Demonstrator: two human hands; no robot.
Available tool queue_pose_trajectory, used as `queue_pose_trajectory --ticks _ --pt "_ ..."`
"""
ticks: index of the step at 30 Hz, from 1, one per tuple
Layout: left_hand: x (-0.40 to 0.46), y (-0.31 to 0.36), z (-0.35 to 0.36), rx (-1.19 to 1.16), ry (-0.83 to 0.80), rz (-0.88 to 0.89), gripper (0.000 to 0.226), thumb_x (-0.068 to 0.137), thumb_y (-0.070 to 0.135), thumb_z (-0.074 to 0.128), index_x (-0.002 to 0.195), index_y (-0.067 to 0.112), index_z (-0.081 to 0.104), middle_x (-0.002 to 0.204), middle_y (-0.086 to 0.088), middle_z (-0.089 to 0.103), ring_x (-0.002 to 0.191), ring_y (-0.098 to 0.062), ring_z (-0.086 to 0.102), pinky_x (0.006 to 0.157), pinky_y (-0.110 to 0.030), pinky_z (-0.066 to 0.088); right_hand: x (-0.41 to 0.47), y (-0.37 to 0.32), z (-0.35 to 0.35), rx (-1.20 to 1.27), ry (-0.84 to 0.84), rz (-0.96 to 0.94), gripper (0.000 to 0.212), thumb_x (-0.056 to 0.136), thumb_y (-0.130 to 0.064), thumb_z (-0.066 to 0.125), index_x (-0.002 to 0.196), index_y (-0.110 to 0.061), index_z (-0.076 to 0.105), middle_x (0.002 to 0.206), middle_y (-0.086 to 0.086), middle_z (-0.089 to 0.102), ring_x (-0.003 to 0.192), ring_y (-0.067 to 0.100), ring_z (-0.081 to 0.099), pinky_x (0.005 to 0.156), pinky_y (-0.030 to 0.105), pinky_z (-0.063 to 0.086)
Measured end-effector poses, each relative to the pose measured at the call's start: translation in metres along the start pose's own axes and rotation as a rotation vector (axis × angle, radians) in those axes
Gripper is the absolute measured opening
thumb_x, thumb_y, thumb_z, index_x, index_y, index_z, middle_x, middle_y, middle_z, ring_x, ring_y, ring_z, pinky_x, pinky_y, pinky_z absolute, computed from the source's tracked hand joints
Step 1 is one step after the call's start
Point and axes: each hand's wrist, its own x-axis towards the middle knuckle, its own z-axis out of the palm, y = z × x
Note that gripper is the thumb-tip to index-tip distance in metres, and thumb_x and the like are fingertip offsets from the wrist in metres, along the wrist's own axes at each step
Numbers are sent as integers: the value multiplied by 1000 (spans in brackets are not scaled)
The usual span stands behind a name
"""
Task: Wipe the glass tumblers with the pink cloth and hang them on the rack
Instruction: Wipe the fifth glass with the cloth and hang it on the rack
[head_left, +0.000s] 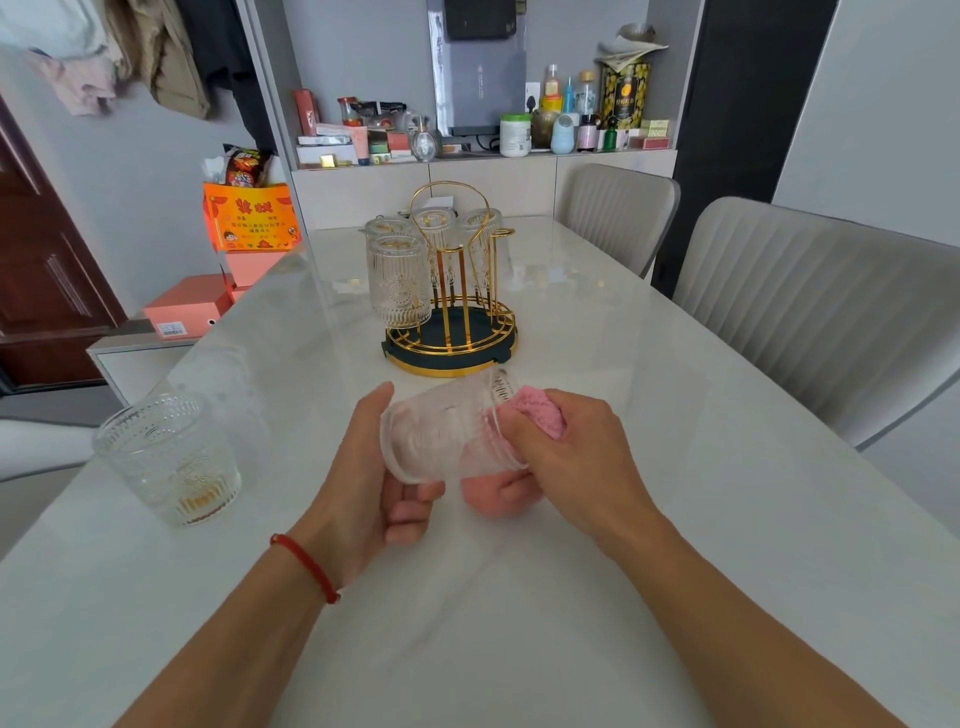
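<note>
My left hand (382, 478) grips a ribbed glass tumbler (439, 431) lying on its side above the table, mouth turned to the right. My right hand (566, 452) holds the pink cloth (543, 413) bunched at the tumbler's mouth, with part of the cloth inside the glass. Another tumbler (169, 457) stands upright on the table at the left. The gold wire rack (452, 291) with a dark round base stands behind my hands. Several tumblers hang upside down on it, one (397, 280) at its front left.
The white table (649, 545) runs forward to a cluttered shelf (483, 135). Two grey chairs (810, 312) stand along the right edge. Orange boxes (249, 218) sit beyond the table's left edge.
</note>
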Motion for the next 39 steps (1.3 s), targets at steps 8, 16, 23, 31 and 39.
queue_pose_trajectory --ticks 8,16,23,31,39 --pt "-1 0 -5 167 2 -70 46 94 61 24 69 22 19 62 -1 15 52 -16 7 45 -15 12 -3 2 -8 -132 -67 -158 23 91 -40 68 108 -23 72 93 -12 73 85 4 67 74 23 58" --pt "3 -5 1 119 129 110 60 100 67 26 71 19 47 58 -2 31 45 -13 20 43 -18 18 -2 1 0 -39 -4 -2 21 89 -42 67 95 -23 74 86 -9 74 79 6 69 72 33 60" --pt "-3 0 -2 99 58 -2 50 97 60 33 65 24 24 56 2 16 49 -15 9 46 -19 11 -1 2 -8 -24 -42 -94 21 87 -44 70 99 -27 73 87 -10 73 83 7 69 75 30 59" --pt "2 -5 6 199 146 176 67 100 68 18 88 9 48 61 -3 29 51 -13 24 46 -23 23 -3 3 8 146 55 68 45 68 -64 61 93 -28 74 87 -11 75 84 11 72 72 45 63" --pt "-3 1 -9 262 -36 -34 63 95 67 18 56 20 32 59 -4 23 48 -16 15 44 -20 15 -2 1 -6 87 -66 -81 19 87 -36 73 102 -25 76 91 -8 76 88 11 72 78 42 62"
